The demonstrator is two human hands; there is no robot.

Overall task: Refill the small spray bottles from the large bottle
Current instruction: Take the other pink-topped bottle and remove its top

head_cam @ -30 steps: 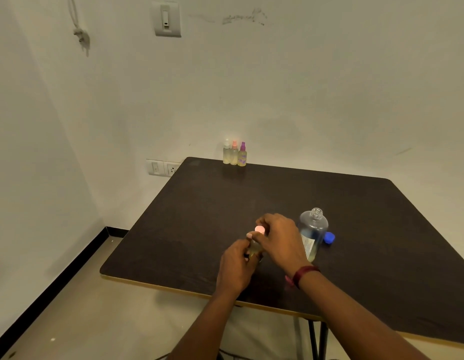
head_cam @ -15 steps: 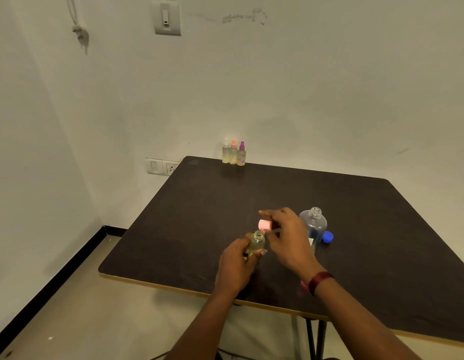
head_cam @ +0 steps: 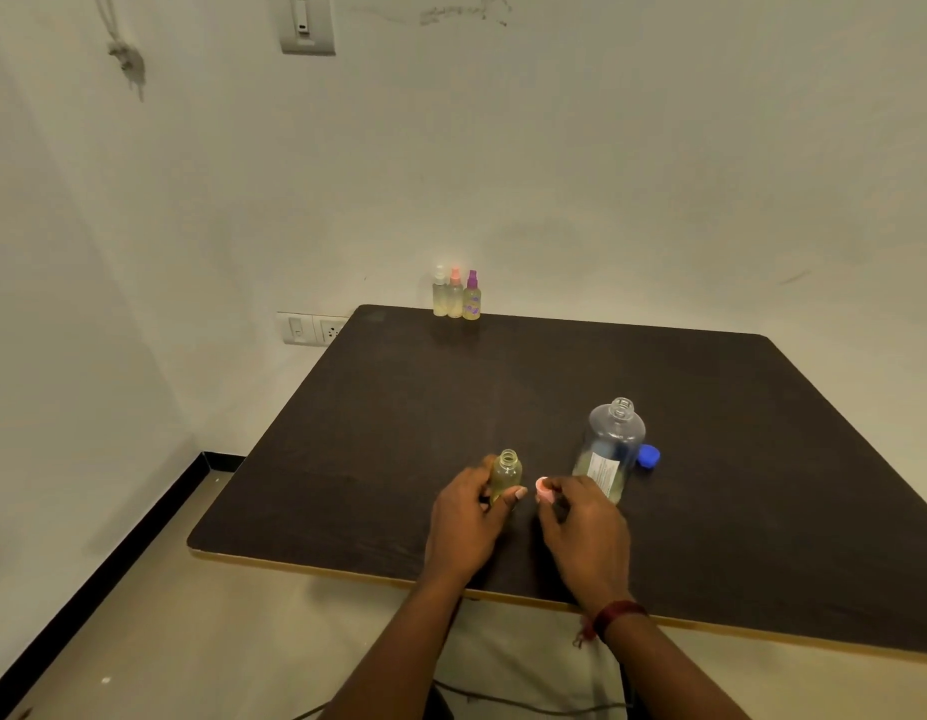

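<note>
- Left hand (head_cam: 469, 522): lower centre of frame; curled round small spray bottle (head_cam: 505, 472), thumb laid across its front.
- Small spray bottle: stood upright on table (head_cam: 503, 387), lower centre; neck open, no top fitted; pale yellow liquid inside.
- Right hand (head_cam: 581, 527): lower centre, right of left hand; pinched pink spray top (head_cam: 543, 488) between thumb and fingertips.
- Pink spray top: held just right of small spray bottle, apart from its neck; could not tell whether it touched the table.
- Large bottle (head_cam: 609, 449): right of centre, just beyond right hand; clear plastic, upright, neck open; white label on lower front; a little yellowish liquid low inside.
- Blue cap (head_cam: 648, 456): lay on table just beside large bottle, on its right.
- Row of three spray bottles (head_cam: 455, 296): far edge of table, upper centre, against wall; tops white, pink and purple from left to right; all capped, touching or nearly so, well apart from the hands.
- Table: dark top, pale edge band along near side.
- Red thread band (head_cam: 614, 615): tied round right wrist, lower right.
- Wall switch (head_cam: 305, 23): top of frame, left of centre.
- Socket plate (head_cam: 311, 328): on wall, just left of table's far corner.
</note>
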